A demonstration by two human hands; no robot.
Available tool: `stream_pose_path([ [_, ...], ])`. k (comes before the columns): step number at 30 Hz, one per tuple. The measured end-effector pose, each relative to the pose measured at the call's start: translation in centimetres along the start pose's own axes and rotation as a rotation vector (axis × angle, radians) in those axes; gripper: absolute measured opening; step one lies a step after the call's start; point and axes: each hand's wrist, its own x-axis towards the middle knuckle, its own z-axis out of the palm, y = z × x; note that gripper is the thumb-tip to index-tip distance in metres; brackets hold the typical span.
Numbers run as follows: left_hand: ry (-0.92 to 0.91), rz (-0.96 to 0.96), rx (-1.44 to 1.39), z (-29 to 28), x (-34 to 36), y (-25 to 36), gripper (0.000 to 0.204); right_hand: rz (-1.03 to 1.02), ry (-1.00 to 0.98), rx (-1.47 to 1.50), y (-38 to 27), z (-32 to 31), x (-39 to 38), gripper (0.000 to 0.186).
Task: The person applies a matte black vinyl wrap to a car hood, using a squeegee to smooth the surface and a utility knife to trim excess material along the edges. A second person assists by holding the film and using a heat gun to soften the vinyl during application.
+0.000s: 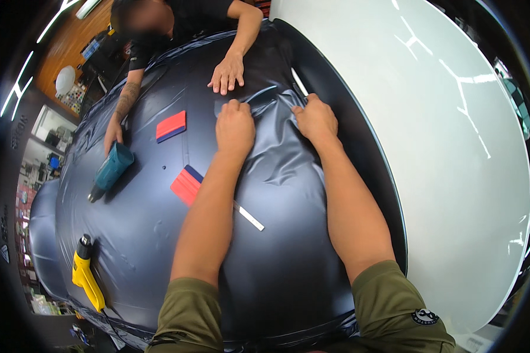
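Dark blue-grey satin vinyl film (pixel 288 165) covers a broad curved car panel, wrinkled and lifted between my hands. My left hand (pixel 235 126) is closed in a fist on the raised film. My right hand (pixel 317 122) is closed on the film's right edge, by the dark gap along the panel. A slim white tool (pixel 299 81) sticks out past its fingers; how it is held is partly hidden. Beside my left forearm lie a red squeegee (pixel 186 186) with a dark blue edge, partly covered by the arm, and a thin silver cutter (pixel 251 217).
Across the panel a co-worker rests one spread hand (pixel 228 75) on the film and holds a teal heat gun (pixel 112 170) in the other. A second red squeegee (pixel 171 125) lies nearby. At left rests a yellow heat gun (pixel 87 276). A glossy white panel (pixel 430 147) rises at right.
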Motion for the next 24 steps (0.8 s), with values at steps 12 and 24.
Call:
stream_pose_path([
  [12, -0.086, 0.103, 0.172, -0.1, 0.5, 0.8, 0.011, 0.052, -0.085, 0.125, 0.3, -0.8, 0.1, 0.04],
  [24, -0.094, 0.334, 0.108, -0.8, 2.0, -1.0, 0.013, 0.08, -0.097, 0.204, 0.5, -1.0, 0.9, 0.034],
])
